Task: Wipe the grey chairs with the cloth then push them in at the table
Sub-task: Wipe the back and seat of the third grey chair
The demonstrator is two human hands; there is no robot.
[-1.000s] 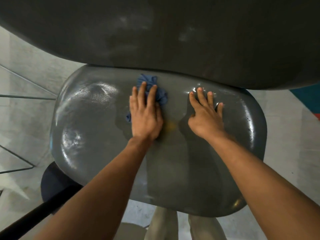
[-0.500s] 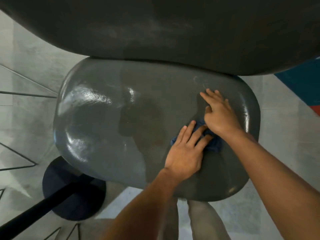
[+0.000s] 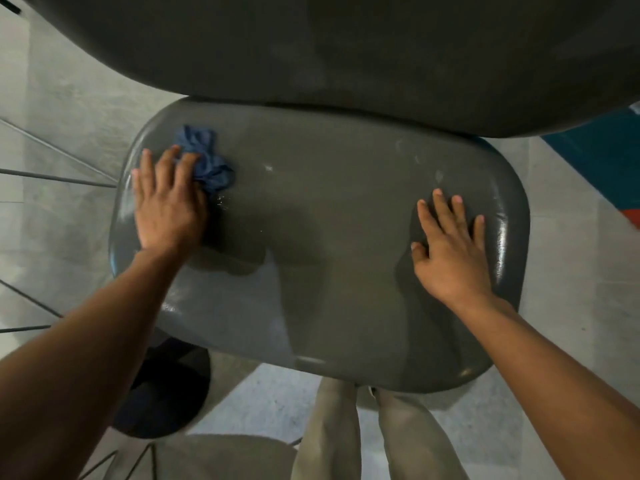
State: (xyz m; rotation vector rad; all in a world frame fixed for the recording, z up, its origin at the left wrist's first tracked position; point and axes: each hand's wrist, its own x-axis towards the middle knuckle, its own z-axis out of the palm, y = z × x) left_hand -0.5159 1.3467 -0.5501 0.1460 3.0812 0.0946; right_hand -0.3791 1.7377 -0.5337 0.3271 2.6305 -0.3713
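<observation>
A glossy grey chair seat (image 3: 311,237) fills the middle of the head view, seen from above. Its grey backrest (image 3: 346,46) spans the top of the frame. A crumpled blue cloth (image 3: 207,161) lies at the seat's far left corner. My left hand (image 3: 166,202) presses flat on the cloth with straight fingers, covering its near part. My right hand (image 3: 450,251) rests flat on the bare seat near the right edge, fingers spread, holding nothing.
A black round base (image 3: 166,393) with a dark pole stands on the pale tiled floor at lower left. My legs (image 3: 374,431) show below the seat's front edge. Thin metal rods (image 3: 52,178) cross the left side. A teal mat (image 3: 595,157) lies at right.
My left hand has swept the cloth from the seat's right front across to the far left corner. My right hand has shifted slightly, staying flat near the right edge.
</observation>
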